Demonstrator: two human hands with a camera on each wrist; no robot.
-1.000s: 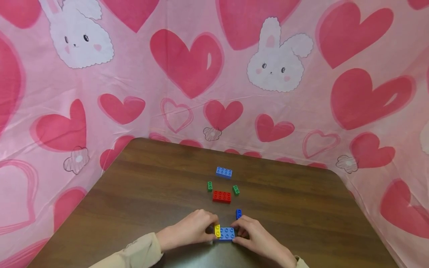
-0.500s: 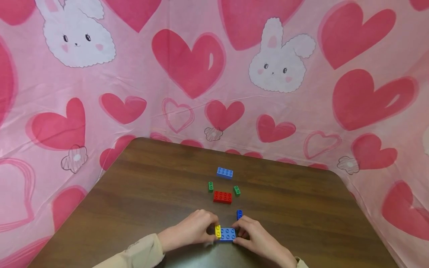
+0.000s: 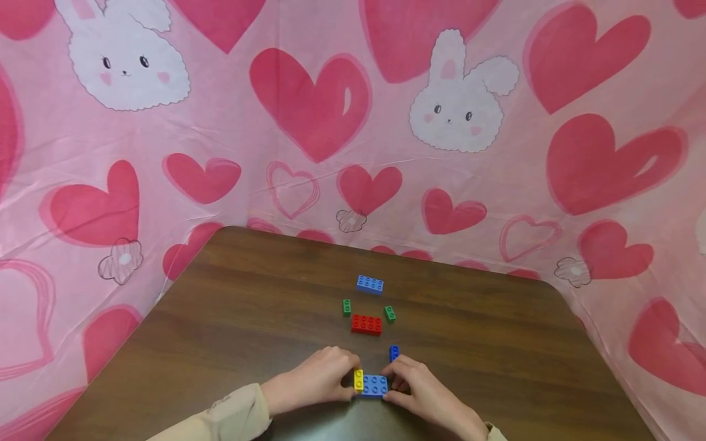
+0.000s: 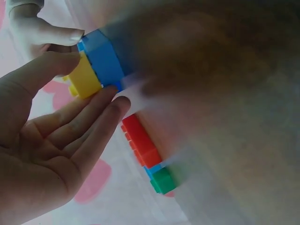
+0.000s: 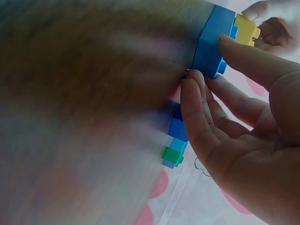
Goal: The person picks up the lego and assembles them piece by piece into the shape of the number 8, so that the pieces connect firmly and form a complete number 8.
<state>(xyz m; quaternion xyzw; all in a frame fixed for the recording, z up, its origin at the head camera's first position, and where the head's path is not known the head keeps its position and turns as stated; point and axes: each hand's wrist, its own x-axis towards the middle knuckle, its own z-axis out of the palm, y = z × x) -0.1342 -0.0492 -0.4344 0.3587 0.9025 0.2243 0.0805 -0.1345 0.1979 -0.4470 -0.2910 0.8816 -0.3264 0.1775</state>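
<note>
Left fingers (image 4: 101, 131) pinch a two-stud yellow brick (image 3: 358, 380), right fingers (image 5: 193, 108) the blue brick (image 3: 375, 385) beneath.

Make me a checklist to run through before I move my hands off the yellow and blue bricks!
1. Yellow brick sits on the left end of the near light blue brick: ok.
2. Left hand holds the yellow end: ok.
3. Right hand holds the other end: ok.
4. Yellow brick pushed all the way down: cannot tell, fingers hide part of the join.
5. Six studs beside the yellow brick bare: ok.
6. Dark blue brick not touching your right fingers: cannot tell, they overlap in the head view.
</note>
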